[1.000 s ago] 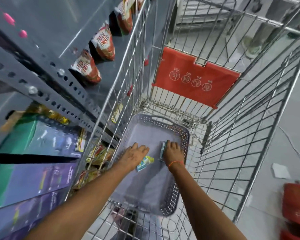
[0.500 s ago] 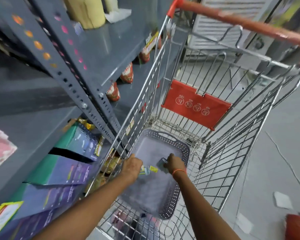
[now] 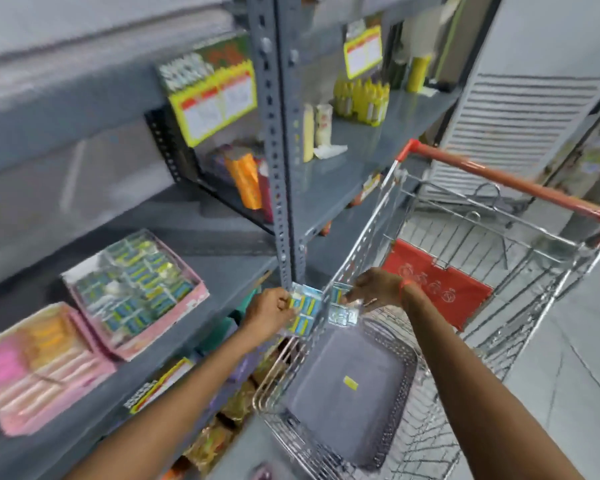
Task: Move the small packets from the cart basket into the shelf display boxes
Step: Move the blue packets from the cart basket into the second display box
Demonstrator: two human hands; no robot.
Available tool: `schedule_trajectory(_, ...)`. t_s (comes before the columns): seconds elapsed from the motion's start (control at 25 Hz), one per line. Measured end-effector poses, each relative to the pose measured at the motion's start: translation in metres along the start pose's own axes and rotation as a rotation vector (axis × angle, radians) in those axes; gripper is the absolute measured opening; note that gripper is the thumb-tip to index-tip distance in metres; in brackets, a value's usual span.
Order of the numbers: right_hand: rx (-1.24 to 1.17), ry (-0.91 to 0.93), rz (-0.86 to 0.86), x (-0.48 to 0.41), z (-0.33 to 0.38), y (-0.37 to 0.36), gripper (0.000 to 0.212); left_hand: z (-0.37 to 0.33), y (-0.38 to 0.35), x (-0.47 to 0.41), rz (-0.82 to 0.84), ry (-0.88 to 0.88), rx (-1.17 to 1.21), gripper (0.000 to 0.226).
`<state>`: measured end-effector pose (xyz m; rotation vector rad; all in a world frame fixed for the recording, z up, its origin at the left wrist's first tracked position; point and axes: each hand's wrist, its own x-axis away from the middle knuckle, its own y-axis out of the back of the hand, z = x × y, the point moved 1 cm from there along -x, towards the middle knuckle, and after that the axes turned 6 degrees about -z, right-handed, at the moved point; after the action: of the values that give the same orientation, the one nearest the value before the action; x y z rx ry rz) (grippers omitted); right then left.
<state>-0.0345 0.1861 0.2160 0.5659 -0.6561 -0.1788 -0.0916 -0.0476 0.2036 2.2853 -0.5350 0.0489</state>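
My left hand (image 3: 270, 313) grips a strip of blue-and-yellow small packets (image 3: 305, 308) above the cart's left rim. My right hand (image 3: 374, 288) pinches more silver-backed packets (image 3: 343, 312) just to the right of it. Below them the grey perforated basket (image 3: 407, 382) lies in the cart with one small yellow packet (image 3: 350, 382) on its floor. On the shelf to the left stands a pink display box (image 3: 194, 299) filled with the same blue-and-yellow packets, and a second pink box (image 3: 59, 386) with pink and orange packets sits nearer to me.
The wire cart (image 3: 520, 306) with its red handle (image 3: 506, 181) stands against the grey steel shelving, whose upright post (image 3: 278, 168) rises just beyond my hands. Higher shelves carry yellow bottles (image 3: 364, 98) and yellow-labelled boxes (image 3: 215, 98). Tiled floor lies on the right.
Both hands have lifted out of the basket with packets and now hold them above the cart's left rim. The view has swung up toward the shelf.
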Motion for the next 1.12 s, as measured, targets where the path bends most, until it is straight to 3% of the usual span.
schedule_trajectory(0.08, 0.056, 0.089, 0.127, 0.005, 0.051, -0.006, 0.016, 0.012, 0.038, 0.008, -0.08, 0.038, 0.091, 0.014)
schedule_trajectory(0.24, -0.08, 0.185, 0.303, 0.01, 0.12, -0.038, 0.02, 0.04, 0.107, 0.041, -0.256, 0.062, 0.19, 0.004)
schedule_trajectory(0.48, -0.179, 0.325, 0.508, 0.024, 0.202, -0.111, 0.032, 0.087, 0.177, 0.076, -0.524, 0.117, 0.085, 0.055)
schedule_trajectory(0.56, -0.209, 0.358, 0.477, 0.028, 0.22, -0.135, 0.035, 0.096, 0.187, 0.079, -0.589, 0.172, -0.011, 0.059)
schedule_trajectory(0.76, -0.105, 0.386, 0.25, 0.029, 0.242, -0.186, 0.035, 0.101, 0.198, 0.069, -0.642, 0.307, -0.166, 0.042)
schedule_trajectory(0.96, 0.19, 0.393, 0.08, 0.023, 0.24, -0.197, 0.037, 0.107, 0.197, 0.062, -0.521, 0.391, -0.249, 0.038)
schedule_trajectory(1.12, 0.547, 0.446, -0.047, 0.033, 0.246, -0.194, 0.041, 0.106, 0.198, 0.055, -0.386, 0.388, -0.464, 0.031)
